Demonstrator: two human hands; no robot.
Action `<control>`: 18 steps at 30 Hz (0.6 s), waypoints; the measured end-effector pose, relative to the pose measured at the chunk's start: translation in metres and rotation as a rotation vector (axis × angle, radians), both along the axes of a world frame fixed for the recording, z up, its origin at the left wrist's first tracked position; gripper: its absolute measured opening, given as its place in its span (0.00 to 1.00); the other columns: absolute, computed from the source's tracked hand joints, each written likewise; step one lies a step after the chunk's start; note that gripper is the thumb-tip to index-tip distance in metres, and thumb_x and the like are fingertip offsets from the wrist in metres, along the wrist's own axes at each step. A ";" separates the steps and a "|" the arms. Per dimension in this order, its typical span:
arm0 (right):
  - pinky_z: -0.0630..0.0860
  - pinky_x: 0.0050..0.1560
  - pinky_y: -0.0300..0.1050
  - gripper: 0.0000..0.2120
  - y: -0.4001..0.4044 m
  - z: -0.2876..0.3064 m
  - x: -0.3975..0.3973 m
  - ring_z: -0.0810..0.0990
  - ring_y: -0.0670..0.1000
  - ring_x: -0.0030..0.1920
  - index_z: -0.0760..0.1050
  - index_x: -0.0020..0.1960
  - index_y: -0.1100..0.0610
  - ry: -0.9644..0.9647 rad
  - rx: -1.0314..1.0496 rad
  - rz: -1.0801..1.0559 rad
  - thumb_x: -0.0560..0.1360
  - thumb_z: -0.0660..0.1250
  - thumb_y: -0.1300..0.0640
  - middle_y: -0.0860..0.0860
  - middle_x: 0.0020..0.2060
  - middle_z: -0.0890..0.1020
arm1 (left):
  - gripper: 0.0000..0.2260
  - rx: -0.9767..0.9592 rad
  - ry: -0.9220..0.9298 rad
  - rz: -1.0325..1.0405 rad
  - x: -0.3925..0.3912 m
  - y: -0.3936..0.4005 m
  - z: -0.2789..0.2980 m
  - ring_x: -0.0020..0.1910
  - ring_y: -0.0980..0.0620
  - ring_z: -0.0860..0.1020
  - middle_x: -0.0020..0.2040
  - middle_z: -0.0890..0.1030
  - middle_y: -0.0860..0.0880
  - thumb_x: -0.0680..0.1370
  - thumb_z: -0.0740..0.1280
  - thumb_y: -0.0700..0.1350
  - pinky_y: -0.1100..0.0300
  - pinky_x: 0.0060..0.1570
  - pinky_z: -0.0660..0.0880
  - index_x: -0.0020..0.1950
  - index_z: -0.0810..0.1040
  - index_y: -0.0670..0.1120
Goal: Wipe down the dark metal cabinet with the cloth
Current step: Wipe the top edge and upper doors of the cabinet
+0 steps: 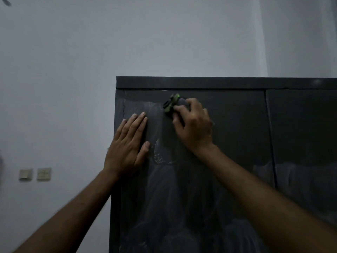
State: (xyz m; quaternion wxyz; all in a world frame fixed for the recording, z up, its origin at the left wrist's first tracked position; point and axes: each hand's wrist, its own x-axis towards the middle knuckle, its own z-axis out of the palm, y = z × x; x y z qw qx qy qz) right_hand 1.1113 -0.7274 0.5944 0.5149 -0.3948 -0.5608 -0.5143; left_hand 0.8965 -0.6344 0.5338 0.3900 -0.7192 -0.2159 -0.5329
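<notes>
Cabinet [228, 143]: dark charcoal grey throughout, its top band [218, 83] slightly lighter than the 2 door panels. Pale, chalky smear marks streak the left door [182, 198] in curved, overlapping arcs; a hazy whitish patch lies near its upper left corner, and thin white scratch-like lines show beside the thumb of the left hand [125, 145]. Cloth [172, 105] in the right hand [193, 126]: bright green with dark grey to black parts. Wall [73, 52]: plain pale grey-white. 2 wall plates [35, 174]: off-white, beige tinted.
</notes>
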 end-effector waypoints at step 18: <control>0.74 0.47 0.55 0.11 0.012 -0.032 -0.040 0.78 0.57 0.50 0.82 0.53 0.54 -0.588 -0.252 0.040 0.77 0.67 0.49 0.58 0.56 0.78 | 0.34 -0.339 -0.439 -0.558 -0.006 -0.015 -0.001 0.83 0.48 0.59 0.84 0.58 0.42 0.81 0.50 0.56 0.47 0.82 0.60 0.83 0.58 0.39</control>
